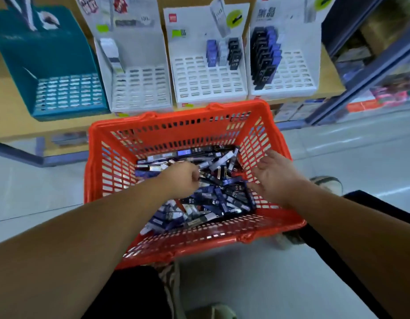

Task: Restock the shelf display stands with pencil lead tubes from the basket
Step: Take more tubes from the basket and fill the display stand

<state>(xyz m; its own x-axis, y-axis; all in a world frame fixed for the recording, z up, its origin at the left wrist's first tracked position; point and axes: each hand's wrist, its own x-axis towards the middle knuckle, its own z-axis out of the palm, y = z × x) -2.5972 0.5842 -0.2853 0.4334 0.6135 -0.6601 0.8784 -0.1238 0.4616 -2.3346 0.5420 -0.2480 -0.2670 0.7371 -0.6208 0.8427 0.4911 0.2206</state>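
A red plastic basket (167, 127) stands on the floor below the shelf, holding a heap of black, blue and white pencil lead tubes (224, 194). My left hand (183, 179) is down inside the basket with its fingers curled over the heap; what it holds is hidden. My right hand (274, 178) hovers at the basket's right wall with its fingers spread and relaxed, holding nothing. On the shelf stand three white display stands (208, 81) and a teal display stand (61, 93). The middle and right white stands hold a few tubes; most slots are bare.
The wooden shelf (12, 116) runs across the back. A dark metal rack (360, 72) with boxed goods rises at the right. My knees and shoes flank the basket on the pale tiled floor (337, 146).
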